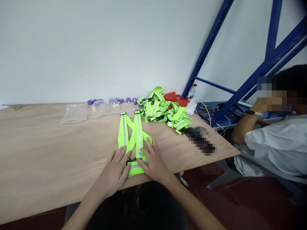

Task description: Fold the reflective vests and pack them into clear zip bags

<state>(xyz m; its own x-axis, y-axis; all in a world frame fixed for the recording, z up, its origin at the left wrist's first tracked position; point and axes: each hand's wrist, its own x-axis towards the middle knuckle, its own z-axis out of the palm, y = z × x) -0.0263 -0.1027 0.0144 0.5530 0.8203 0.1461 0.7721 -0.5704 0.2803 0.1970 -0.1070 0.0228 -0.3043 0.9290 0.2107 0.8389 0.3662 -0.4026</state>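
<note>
A neon-yellow reflective vest [138,134] made of straps with silver stripes lies flat near the table's front edge. My left hand [115,171] rests on its left lower part, fingers stretched out and slightly apart. On the opposite side, my right hand [153,163] lies over the right straps with its fingers spread. Between the two hands, the vest's lower band and a dark buckle area show; parts of the straps are hidden under my fingers. A tangled pile of similar reflective straps [159,110] sits behind and to the right.
Clear plastic bags [74,113] and purple rolls [90,102] line the back of the wooden table [48,153]. A red bag [174,96], a bottle [191,92] and a white power strip [191,107] stand back right. Blue rack posts [206,44] and a seated person [278,140] are at the right.
</note>
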